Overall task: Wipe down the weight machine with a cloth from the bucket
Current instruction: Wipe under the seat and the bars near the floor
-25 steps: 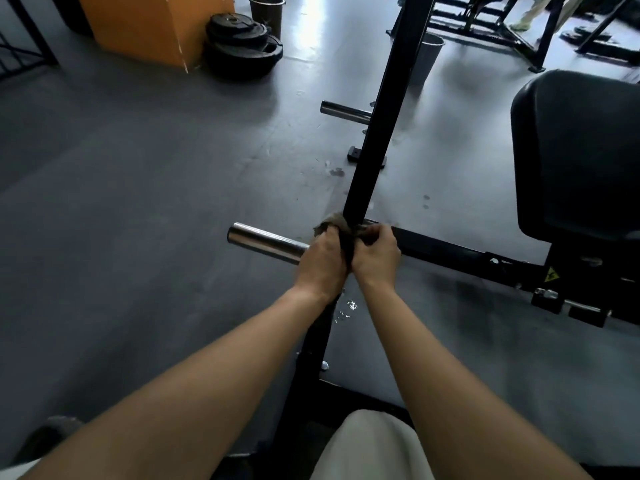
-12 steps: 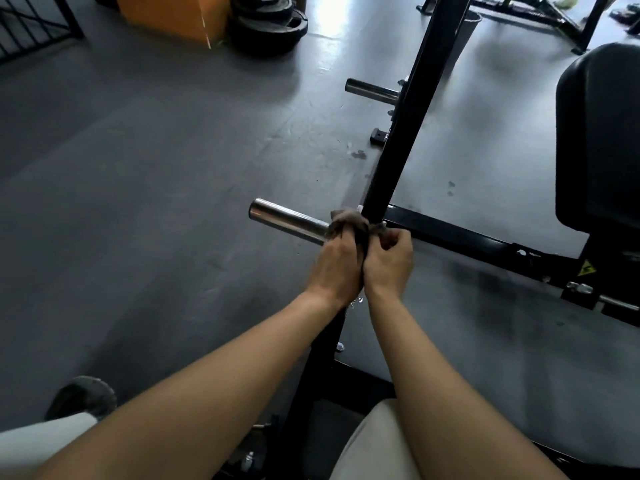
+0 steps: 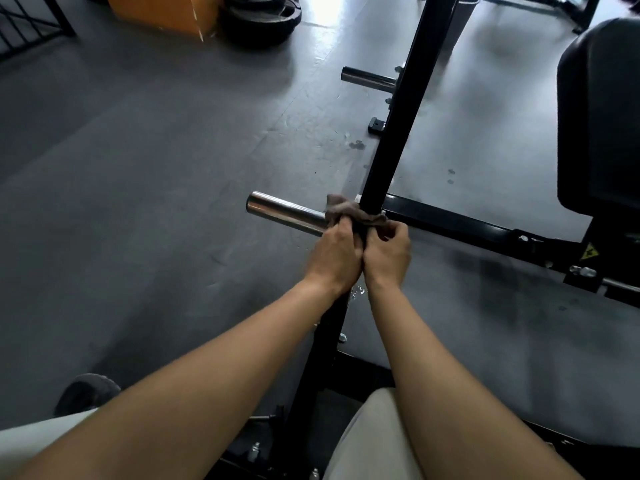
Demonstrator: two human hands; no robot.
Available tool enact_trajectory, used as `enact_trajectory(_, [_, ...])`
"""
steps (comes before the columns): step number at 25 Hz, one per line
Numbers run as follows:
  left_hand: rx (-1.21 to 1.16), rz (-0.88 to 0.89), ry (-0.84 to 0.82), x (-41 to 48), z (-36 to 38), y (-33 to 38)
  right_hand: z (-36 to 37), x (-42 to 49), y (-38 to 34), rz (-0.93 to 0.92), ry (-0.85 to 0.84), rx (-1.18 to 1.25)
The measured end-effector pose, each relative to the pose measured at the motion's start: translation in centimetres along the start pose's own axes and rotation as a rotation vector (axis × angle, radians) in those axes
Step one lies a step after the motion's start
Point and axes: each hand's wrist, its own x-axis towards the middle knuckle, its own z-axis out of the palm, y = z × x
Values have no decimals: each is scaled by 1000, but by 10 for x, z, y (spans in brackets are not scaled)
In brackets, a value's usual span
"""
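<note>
A brown-grey cloth (image 3: 349, 213) is wrapped around the black upright post (image 3: 398, 133) of the weight machine, just where a chrome peg (image 3: 285, 212) sticks out to the left. My left hand (image 3: 336, 252) and my right hand (image 3: 388, 252) sit side by side below the cloth, each gripping one end of it, with the post between them. A black padded seat (image 3: 602, 126) of the machine stands at the right. A grey bucket (image 3: 464, 5) shows partly behind the post at the top.
A second chrome peg (image 3: 369, 79) juts from the post further back. Black weight plates (image 3: 259, 19) and an orange box (image 3: 162, 10) lie at the far left. A black base bar (image 3: 467, 225) runs right along the grey floor. Water drops (image 3: 358, 291) lie beneath my hands.
Both hands with the cloth have stayed at the same spot on the post. My head has moved closer and tilted down, so the plates and box shifted toward the top edge.
</note>
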Motion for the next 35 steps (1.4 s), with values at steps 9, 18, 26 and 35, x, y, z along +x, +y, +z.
enact_trajectory(9, [-47,-118,57,-57,6,-15,0,-12,12,-25,-144,-343])
enact_trajectory(18, [-179,-335,-39,-36,6,-39,9,-15,25,108,-261,-409])
enact_trajectory(26, [-195,-285,-45,-52,5,-29,2,-13,32,212,-270,-257])
enact_trajectory(35, [25,-391,-232,-61,15,-29,-14,2,58,331,-332,-336])
